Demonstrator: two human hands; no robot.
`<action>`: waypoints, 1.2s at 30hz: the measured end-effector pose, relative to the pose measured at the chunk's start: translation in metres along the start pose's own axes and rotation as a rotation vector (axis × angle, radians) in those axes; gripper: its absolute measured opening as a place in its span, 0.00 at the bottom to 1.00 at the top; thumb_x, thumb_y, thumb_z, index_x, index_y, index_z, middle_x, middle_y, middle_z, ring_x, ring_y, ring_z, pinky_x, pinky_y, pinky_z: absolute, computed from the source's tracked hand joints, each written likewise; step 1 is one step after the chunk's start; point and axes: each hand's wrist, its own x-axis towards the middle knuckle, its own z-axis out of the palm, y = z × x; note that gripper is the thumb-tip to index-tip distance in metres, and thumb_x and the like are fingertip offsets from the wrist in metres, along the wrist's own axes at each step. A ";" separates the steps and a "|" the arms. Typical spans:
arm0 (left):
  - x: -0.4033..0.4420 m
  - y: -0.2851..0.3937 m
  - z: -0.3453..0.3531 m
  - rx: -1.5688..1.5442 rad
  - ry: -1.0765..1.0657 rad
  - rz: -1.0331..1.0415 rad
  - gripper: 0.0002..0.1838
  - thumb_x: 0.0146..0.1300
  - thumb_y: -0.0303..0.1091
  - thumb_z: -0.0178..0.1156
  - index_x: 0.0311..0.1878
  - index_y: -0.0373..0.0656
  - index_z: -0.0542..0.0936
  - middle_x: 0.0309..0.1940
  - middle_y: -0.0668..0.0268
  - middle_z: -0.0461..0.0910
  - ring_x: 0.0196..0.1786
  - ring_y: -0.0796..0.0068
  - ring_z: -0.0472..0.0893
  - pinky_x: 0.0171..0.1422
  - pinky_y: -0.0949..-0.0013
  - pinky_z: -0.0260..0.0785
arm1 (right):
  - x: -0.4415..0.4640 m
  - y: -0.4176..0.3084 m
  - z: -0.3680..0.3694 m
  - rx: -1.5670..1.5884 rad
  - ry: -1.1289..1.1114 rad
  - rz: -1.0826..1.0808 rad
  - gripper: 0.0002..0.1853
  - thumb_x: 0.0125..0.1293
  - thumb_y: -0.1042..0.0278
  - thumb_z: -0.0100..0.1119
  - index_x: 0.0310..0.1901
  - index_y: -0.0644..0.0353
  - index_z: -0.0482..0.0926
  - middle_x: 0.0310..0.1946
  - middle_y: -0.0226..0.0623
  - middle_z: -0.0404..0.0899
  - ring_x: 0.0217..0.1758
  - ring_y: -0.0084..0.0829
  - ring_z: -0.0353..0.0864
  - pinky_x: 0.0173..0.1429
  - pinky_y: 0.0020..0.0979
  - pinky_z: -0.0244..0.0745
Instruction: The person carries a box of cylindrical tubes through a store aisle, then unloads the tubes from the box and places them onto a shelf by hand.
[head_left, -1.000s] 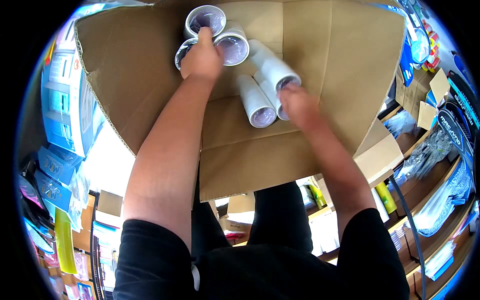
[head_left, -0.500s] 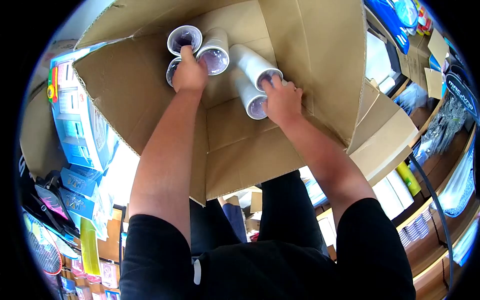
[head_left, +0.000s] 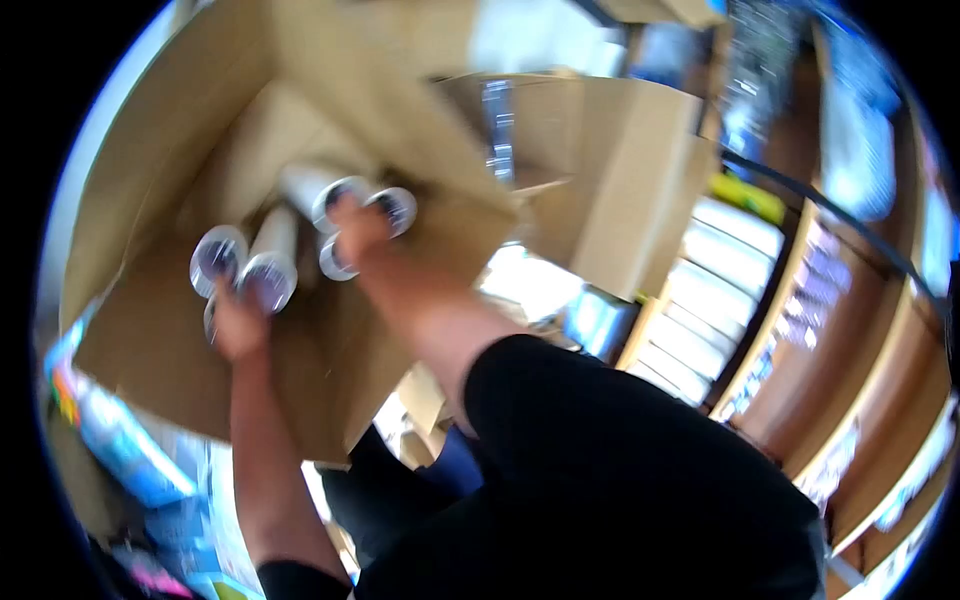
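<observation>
Inside a large open cardboard box are two clusters of white cylinders that look like stacked cups in clear wrap, their round rims facing me. My left hand closes on the left cluster of cup stacks, its fingers at the rims between them. Three stacks show there, one mostly hidden. My right hand grips the right cluster, with a cup stack above it, another to the right and one below. Motion blur hides the fingertips.
To the right stands another open cardboard box. Shelves with packaged goods curve along the right side, with a dark cable in front. Blue and white packages lie at lower left.
My view has swung right, so the box now sits further left and more shelving shows. A third cup stack has come into view at my right hand. Both hands remain on their clusters.
</observation>
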 end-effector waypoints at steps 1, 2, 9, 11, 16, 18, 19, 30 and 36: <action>-0.004 -0.021 0.009 0.081 0.216 0.242 0.25 0.67 0.47 0.60 0.63 0.46 0.74 0.50 0.49 0.84 0.51 0.46 0.84 0.54 0.48 0.74 | -0.003 -0.006 -0.011 -0.081 0.042 -0.037 0.18 0.73 0.52 0.46 0.49 0.56 0.78 0.52 0.52 0.79 0.54 0.52 0.80 0.58 0.48 0.73; -0.027 0.003 -0.013 0.180 0.179 0.168 0.24 0.66 0.46 0.61 0.60 0.43 0.74 0.47 0.44 0.83 0.49 0.41 0.82 0.52 0.46 0.73 | -0.008 -0.012 -0.022 -0.164 0.087 -0.070 0.13 0.71 0.57 0.49 0.46 0.54 0.80 0.50 0.48 0.80 0.51 0.48 0.81 0.55 0.46 0.76; -0.154 0.052 -0.121 0.138 0.124 0.363 0.30 0.65 0.45 0.64 0.62 0.32 0.72 0.55 0.41 0.79 0.59 0.40 0.78 0.63 0.53 0.69 | -0.110 -0.037 -0.126 -0.333 0.190 -0.406 0.10 0.60 0.71 0.55 0.42 0.51 0.82 0.46 0.37 0.79 0.46 0.44 0.82 0.48 0.42 0.80; -0.192 0.061 -0.164 0.121 0.115 0.448 0.28 0.66 0.43 0.63 0.61 0.32 0.72 0.54 0.41 0.79 0.58 0.40 0.78 0.62 0.53 0.69 | -0.184 -0.032 -0.192 -0.197 0.221 -0.436 0.09 0.59 0.71 0.55 0.41 0.50 0.81 0.46 0.35 0.78 0.45 0.43 0.82 0.48 0.42 0.80; -0.273 0.123 -0.274 0.260 -0.010 0.534 0.25 0.67 0.41 0.61 0.57 0.28 0.72 0.51 0.38 0.78 0.55 0.39 0.78 0.61 0.55 0.68 | -0.350 0.009 -0.305 0.028 0.452 -0.409 0.10 0.58 0.73 0.55 0.42 0.49 0.76 0.45 0.34 0.75 0.46 0.45 0.81 0.46 0.45 0.78; -0.295 0.141 -0.304 0.315 -0.078 0.600 0.24 0.66 0.40 0.62 0.55 0.29 0.72 0.48 0.39 0.79 0.51 0.40 0.78 0.60 0.55 0.68 | -0.403 0.034 -0.332 0.100 0.544 -0.359 0.11 0.58 0.73 0.54 0.43 0.50 0.75 0.44 0.35 0.75 0.46 0.44 0.81 0.46 0.46 0.78; -0.303 0.149 -0.314 0.337 -0.123 0.641 0.24 0.65 0.40 0.63 0.54 0.29 0.73 0.46 0.40 0.79 0.49 0.41 0.79 0.59 0.55 0.69 | -0.425 0.049 -0.340 0.138 0.590 -0.332 0.11 0.58 0.73 0.55 0.43 0.50 0.75 0.43 0.35 0.75 0.46 0.43 0.81 0.46 0.46 0.78; -0.406 0.292 -0.282 0.456 -0.218 0.792 0.19 0.59 0.33 0.66 0.48 0.32 0.74 0.39 0.48 0.80 0.43 0.56 0.79 0.52 0.59 0.71 | -0.521 0.304 -0.428 0.264 1.007 0.294 0.12 0.57 0.70 0.61 0.43 0.58 0.78 0.41 0.50 0.79 0.40 0.52 0.82 0.45 0.49 0.77; -0.426 0.360 -0.223 0.330 -0.346 0.762 0.15 0.57 0.26 0.65 0.45 0.34 0.73 0.34 0.59 0.77 0.39 0.70 0.74 0.48 0.66 0.70 | -0.465 0.469 -0.469 0.112 0.811 0.585 0.11 0.61 0.72 0.56 0.46 0.54 0.79 0.51 0.47 0.78 0.50 0.50 0.83 0.51 0.50 0.79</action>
